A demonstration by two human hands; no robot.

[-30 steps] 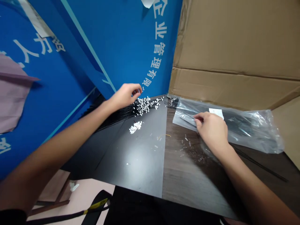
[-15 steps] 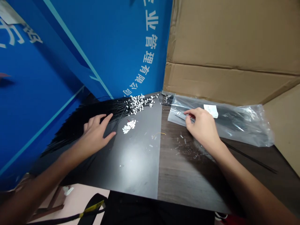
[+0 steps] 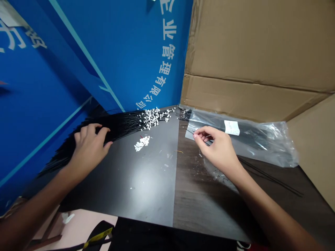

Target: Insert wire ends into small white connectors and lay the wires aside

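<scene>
L hand (image 3: 90, 148) sat on a fanned bundle of thin black strands (image 3: 117, 125), fingers spread fairly wide and curled, tips resting on the strands w/ no clear grip. The bundle lay across a black laminate sheet (image 3: 136, 184), its loose ends fanning toward the blue banner (image 3: 138, 55) and its far ends running into a cluster of small white plastic bits (image 3: 153, 118). A 2nd, smaller heap of white bits (image 3: 142, 143) sat just below that, apart from the bundle.

R hand (image 3: 220, 150) was over the near corner of a clear plastic bag (image 3: 251, 139), thumb and index pinched narrow on a thin black strand (image 3: 188, 129) (hard to see at the fingertips, but it seemed to run right between them). The other fingers were curled in under the hand. The bag held more black strands and had a white label (image 3: 231, 127) on top.

Tiny clear bits (image 3: 201, 155) were scattered on the dark wood-grain table (image 3: 209, 209) below R hand, and a few loose black strands (image 3: 272, 177) lay to its right. Brown cardboard (image 3: 251, 45) stood behind the bag, meeting the banner at the corner.
</scene>
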